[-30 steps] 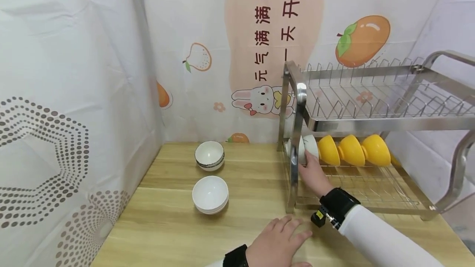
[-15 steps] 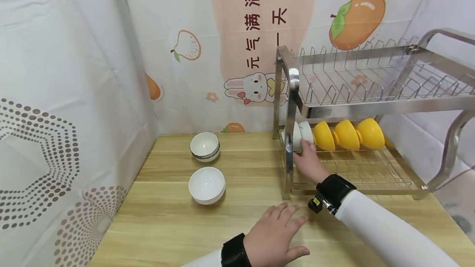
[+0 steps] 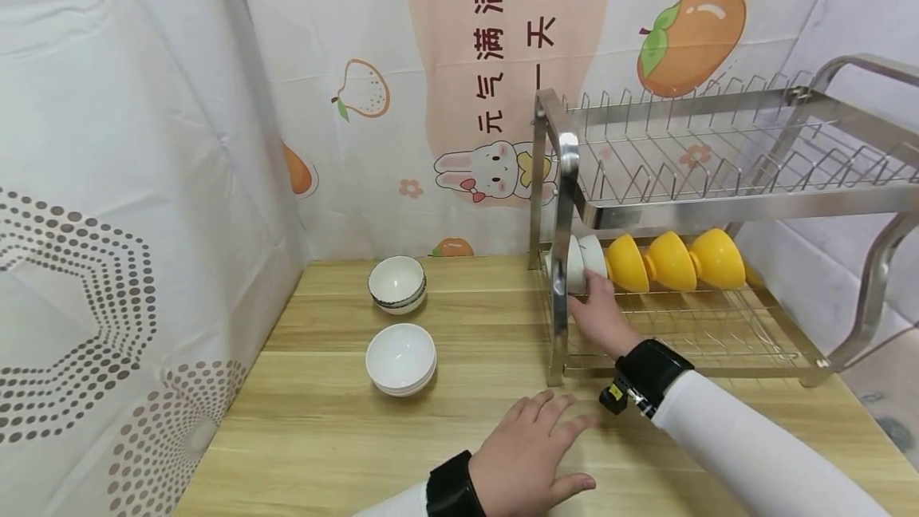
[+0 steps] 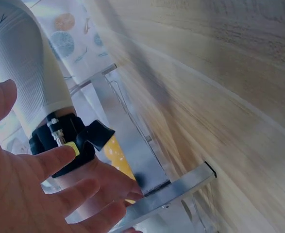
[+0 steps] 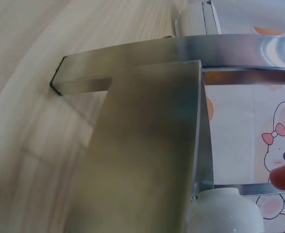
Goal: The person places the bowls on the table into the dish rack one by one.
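In the head view, two white bowls stand on edge at the left end of the rack's lower tier. My right hand [image 3: 605, 316] reaches in past the left post and grips the right-hand white bowl [image 3: 592, 255], thumb and fingers at its lower side. The other white bowl [image 5: 225, 213] shows in the right wrist view, with a fingertip [image 5: 284, 175] at the right edge. Low in the head view, my left hand [image 3: 527, 453] is held over the table with fingers spread, holding nothing. Its spread fingers also show in the left wrist view.
A steel two-tier dish rack [image 3: 761, 202] stands at the right. Several yellow bowls [image 3: 671, 262] are lined up on its lower tier beside the white ones. On the wooden table [image 3: 309, 421] sit a stack of dark-rimmed bowls [image 3: 397, 282] and a stack of white bowls [image 3: 400, 357].
The head view has tilted down and shifted slightly right, so everything sits higher in it. My right hand stays at the white bowl; my left thumb shows more fully.
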Demonstrator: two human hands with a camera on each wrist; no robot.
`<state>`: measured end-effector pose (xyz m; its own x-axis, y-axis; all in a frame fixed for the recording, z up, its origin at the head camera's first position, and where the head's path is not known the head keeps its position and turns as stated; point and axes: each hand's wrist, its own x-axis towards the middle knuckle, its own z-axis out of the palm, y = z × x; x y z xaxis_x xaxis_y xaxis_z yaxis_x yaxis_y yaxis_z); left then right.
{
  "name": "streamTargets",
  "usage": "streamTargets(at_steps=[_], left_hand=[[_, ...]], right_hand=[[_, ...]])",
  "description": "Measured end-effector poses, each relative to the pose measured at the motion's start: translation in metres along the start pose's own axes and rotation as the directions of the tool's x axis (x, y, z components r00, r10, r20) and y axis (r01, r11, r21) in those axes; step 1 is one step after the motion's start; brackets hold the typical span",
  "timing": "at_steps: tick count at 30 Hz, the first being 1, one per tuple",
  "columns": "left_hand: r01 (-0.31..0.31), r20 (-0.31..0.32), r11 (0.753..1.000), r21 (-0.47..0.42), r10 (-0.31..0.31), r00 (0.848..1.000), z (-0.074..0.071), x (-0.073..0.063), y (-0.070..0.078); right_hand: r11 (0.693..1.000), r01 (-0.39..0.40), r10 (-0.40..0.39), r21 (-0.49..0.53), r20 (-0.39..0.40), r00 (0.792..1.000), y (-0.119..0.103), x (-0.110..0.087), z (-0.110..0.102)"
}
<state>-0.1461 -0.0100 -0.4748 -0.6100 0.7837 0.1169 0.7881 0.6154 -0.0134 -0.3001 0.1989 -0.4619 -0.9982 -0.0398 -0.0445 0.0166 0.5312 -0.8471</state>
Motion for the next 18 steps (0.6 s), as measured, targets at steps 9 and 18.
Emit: streamTargets(at_steps=[9, 18], left_hand=[[0.15, 0.012, 0.988, -0.047, -0.15, 0.989, -0.004, -0.012, -0.024], [0.365, -0.008, 0.926, -0.1, -0.367, 0.93, -0.015, -0.045, -0.069]], right_hand=[[0.996, 0.08, -0.083, -0.042, -0.053, 0.995, 0.004, -0.03, -0.016], [0.913, 0.195, -0.209, -0.358, 0.0, 0.978, 0.022, -0.092, -0.037]])
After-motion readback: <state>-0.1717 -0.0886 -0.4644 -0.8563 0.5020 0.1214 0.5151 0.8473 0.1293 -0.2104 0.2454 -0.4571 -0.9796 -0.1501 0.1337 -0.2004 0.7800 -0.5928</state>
